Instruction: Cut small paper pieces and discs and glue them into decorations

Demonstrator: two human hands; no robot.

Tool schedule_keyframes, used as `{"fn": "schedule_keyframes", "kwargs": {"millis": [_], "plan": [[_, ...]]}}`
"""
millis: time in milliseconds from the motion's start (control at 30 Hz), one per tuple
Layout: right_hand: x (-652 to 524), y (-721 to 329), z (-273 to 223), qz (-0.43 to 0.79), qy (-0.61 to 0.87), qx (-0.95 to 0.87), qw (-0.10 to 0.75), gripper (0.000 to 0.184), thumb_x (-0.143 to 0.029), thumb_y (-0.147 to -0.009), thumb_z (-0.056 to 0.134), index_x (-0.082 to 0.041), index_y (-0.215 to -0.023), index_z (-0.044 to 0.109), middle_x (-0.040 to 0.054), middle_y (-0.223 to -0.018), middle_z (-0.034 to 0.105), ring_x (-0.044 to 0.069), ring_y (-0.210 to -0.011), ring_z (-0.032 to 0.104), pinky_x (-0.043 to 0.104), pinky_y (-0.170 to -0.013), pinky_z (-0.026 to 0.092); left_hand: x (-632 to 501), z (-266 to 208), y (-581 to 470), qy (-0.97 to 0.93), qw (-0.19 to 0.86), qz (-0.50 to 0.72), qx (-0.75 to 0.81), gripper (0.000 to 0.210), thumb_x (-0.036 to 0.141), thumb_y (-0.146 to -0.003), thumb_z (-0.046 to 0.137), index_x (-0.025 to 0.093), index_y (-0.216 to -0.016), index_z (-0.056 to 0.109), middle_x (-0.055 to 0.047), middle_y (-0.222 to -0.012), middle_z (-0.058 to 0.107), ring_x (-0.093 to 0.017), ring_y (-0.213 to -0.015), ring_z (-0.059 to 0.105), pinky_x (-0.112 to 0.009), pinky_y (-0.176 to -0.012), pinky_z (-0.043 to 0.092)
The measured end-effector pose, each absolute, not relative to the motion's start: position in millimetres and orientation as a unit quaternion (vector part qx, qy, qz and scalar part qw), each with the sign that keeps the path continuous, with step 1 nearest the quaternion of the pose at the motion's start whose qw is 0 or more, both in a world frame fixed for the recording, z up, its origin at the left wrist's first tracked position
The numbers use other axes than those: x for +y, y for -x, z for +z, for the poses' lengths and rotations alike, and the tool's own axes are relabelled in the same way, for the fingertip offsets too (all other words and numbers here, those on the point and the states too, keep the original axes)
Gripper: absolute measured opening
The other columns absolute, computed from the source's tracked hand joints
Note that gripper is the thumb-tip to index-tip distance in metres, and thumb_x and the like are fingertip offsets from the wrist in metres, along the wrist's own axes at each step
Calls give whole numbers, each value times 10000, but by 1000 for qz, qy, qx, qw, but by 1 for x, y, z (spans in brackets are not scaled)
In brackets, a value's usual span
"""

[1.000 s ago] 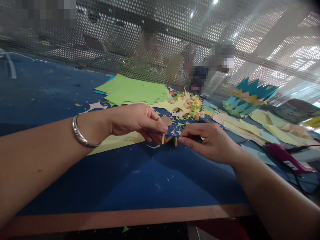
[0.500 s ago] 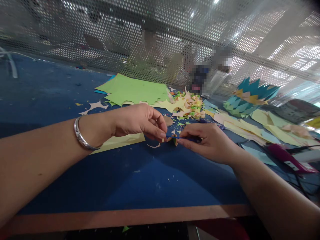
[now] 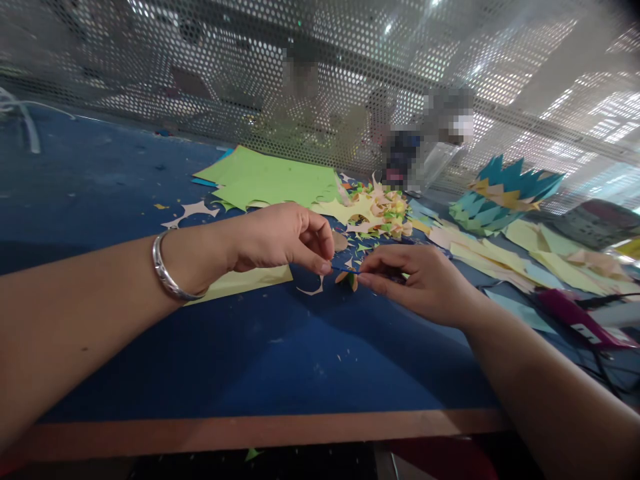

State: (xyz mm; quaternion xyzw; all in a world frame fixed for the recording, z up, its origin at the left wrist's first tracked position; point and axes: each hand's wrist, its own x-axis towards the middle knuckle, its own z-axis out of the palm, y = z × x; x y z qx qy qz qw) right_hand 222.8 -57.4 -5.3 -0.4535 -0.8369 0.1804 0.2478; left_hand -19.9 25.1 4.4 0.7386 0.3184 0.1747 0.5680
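Note:
My left hand [image 3: 295, 243], with a silver bangle [image 3: 167, 270] on the wrist, pinches one end of a thin blue stick [image 3: 345, 270] between thumb and fingertips. The other end runs into the closed fingers of my right hand [image 3: 410, 277], where the rest of it is mostly hidden. Just below the stick, a small folded paper piece [image 3: 348, 280] in green and orange lies on the blue table [image 3: 280, 373]. To its left is a curved paper offcut [image 3: 313, 288]. A pale yellow sheet [image 3: 245, 283] shows under my left wrist.
Green sheets [image 3: 275, 177] lie behind my left hand. A heap of small paper pieces and scraps [image 3: 385, 207] sits beyond the hands. At the right are a spiky paper crown [image 3: 505, 197], paper strips [image 3: 485, 257] and a magenta tool [image 3: 575, 320] with cables. Perforated metal [image 3: 225, 87] stands behind.
A small pale yellow bit under my left fingertips no longer shows. My left fingers have shifted slightly on the blue stick; both hands otherwise stay nearly in place.

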Motion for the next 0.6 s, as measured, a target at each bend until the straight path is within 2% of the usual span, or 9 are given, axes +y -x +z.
{"fn": "schedule_keyframes", "kwargs": {"millis": [233, 433, 600], "plan": [[-58, -226, -5, 137, 481, -826, 261, 193, -340, -963, 648, -183, -907, 746, 12, -744, 668, 116, -613, 534, 237, -555, 393, 20, 6, 17, -714, 581, 218, 323, 193, 133, -693, 835, 172, -823, 698, -10, -808, 741, -168, -813, 719, -275, -784, 534], [-57, -227, -5, 122, 491, -818, 276, 195, -315, -967, 626, -176, -881, 733, 3, -684, 632, 107, -564, 476, 245, -531, 361, 24, 5, 18, -663, 638, 219, 324, 283, 142, -740, 821, 172, -968, 658, -33, -895, 762, -209, -924, 762, -331, -867, 566], [-57, -227, -5, 120, 502, -812, 275, 207, -328, -966, 626, -174, -880, 734, 8, -688, 633, 110, -567, 474, 251, -531, 361, 23, 4, 16, -629, 663, 225, 337, 293, 123, -769, 814, 166, -990, 626, -24, -857, 756, -205, -904, 768, -351, -870, 571]]}}
